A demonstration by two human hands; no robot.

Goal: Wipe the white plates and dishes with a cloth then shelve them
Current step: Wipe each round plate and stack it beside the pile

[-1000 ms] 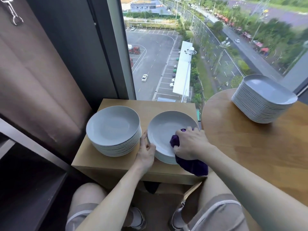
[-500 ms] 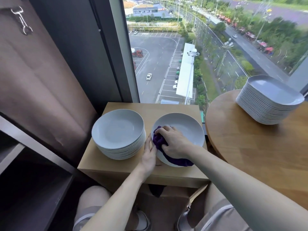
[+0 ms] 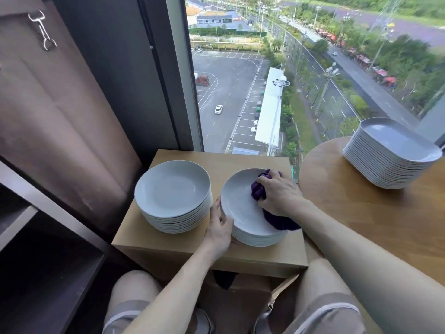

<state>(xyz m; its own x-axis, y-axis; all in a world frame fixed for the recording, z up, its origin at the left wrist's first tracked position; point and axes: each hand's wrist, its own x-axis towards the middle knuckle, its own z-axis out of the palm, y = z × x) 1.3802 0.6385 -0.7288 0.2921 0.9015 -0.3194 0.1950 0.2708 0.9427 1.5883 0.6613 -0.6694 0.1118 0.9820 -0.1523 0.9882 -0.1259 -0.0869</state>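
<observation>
Down in the head view, our two bare arms reach forward onto a small wooden tabletop (image 3: 216,160) that stands against a tall window (image 3: 240,92). Two piles of round white plates stand on it side by side, close but apart. The left pile (image 3: 172,189) is at about ten o'clock from our hands, and the right pile (image 3: 255,239) is straight ahead at twelve.

Our right hand (image 3: 279,196) lies on the top plate (image 3: 238,206) of the right pile. Its fingers (image 3: 267,186) are curled tight round a bunched purple cloth (image 3: 258,191) and press it to the plate's face. The cloth covers the plate from roughly one o'clock round to four o'clock, and a tail of it hangs past the rim on that side.

Our left hand (image 3: 220,231) grips the right pile at its eight o'clock edge. The thumb is laid over the top plate's rim and the other fingers are curled against the pile's side. How many plates they take in, we cannot tell.

At two o'clock, well apart from both piles, a tall pile of squarish white dishes (image 3: 390,162) stands on a round wooden tabletop (image 3: 361,213), near its far edge by the glass. At nine o'clock hangs a brown curtain (image 3: 60,128) with a metal clip (image 3: 43,32) near its top. Below it, at eight o'clock, a dark shelf unit (image 3: 48,273) opens toward us. Our pale shorts (image 3: 125,312) show below the small tabletop at six o'clock.
</observation>
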